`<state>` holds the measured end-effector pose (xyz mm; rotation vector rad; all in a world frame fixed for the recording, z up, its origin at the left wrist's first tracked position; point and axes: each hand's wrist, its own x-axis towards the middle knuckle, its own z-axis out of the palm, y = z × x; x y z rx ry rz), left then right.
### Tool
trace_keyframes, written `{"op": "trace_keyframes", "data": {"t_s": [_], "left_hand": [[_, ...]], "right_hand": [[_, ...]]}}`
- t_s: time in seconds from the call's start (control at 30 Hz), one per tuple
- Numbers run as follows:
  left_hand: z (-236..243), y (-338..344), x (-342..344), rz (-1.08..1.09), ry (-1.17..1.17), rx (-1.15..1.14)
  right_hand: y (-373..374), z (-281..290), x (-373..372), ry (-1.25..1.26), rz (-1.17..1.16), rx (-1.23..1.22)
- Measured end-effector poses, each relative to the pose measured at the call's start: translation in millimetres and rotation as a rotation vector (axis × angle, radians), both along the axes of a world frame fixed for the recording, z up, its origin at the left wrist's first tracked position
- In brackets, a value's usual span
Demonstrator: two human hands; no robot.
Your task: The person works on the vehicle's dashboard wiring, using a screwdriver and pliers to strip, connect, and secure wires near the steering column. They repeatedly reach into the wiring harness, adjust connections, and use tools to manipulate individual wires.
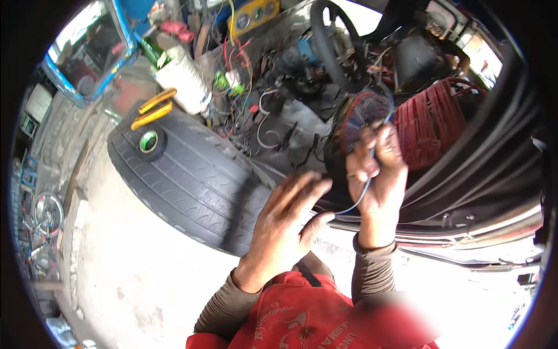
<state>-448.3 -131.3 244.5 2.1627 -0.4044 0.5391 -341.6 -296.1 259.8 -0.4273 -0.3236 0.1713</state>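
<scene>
A thin blue-grey wire (368, 185) bends between my two hands and runs up past my right fingers. My right hand (378, 168) is closed, its bent fingers pinching the wire; they are somewhat blurred by motion. My left hand (285, 227) is open, with its fingers stretched out and the thumb apart from them. The wire's lower part reaches the tip of my left thumb; whether it touches cannot be made out. A worn black tire (192, 180) lies to the left. On it rest pliers with yellow handles (153, 109) and a roll of black tape (152, 143).
Ahead is a vehicle's stripped cab with a steering wheel (337, 46), tangled loose wires (238, 64) and a yellow gauge panel (254, 18). A red seat-like cover (427, 125) lies right. A white container (181, 81) and green bottle (153, 53) stand behind the tire.
</scene>
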Motion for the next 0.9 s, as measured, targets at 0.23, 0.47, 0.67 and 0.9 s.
{"op": "trace_keyframes", "data": {"t_s": [0.23,0.47,0.67,0.9], "left_hand": [[-9.8,2.3,-39.2,-0.112,0.282,-0.269],[-5.8,-11.1,-72.8,-0.262,0.339,-0.290],[-3.6,1.0,-83.6,0.013,0.341,-0.665],[7.0,26.4,-74.4,-0.142,0.115,-1.251]], "right_hand": [[-13.6,6.6,-34.1,-0.089,-0.344,-0.309],[-7.9,1.6,-48.6,-0.106,-0.378,-0.435],[-5.3,-0.4,-41.7,-0.050,-0.413,-0.353],[13.5,-5.5,-56.7,-0.056,-0.302,-0.368]]}}
